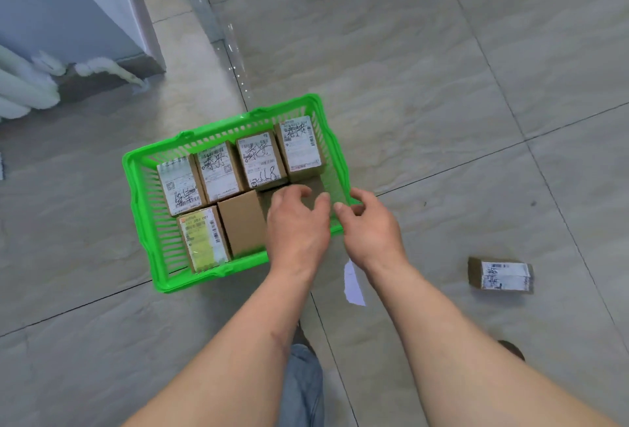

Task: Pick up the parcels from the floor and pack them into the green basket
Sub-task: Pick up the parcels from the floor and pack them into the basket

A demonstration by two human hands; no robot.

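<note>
The green basket (143,188) stands on the tiled floor and holds several cardboard parcels packed side by side; most show white labels, such as the labelled parcel (260,161) in the far row. My left hand (296,226) lies over the basket's near right part, with its fingers curled on a plain brown parcel (315,185) that it mostly hides. My right hand (369,226) hovers at the basket's right rim with loosely bent fingers and nothing visibly in it. One labelled parcel (499,275) lies alone on the floor to the right.
A white paper scrap (353,282) lies on the floor between my forearms. A grey wall corner (102,18) and white pipes (23,86) stand at the far left. My jeans leg (303,389) and a shoe (512,350) show below.
</note>
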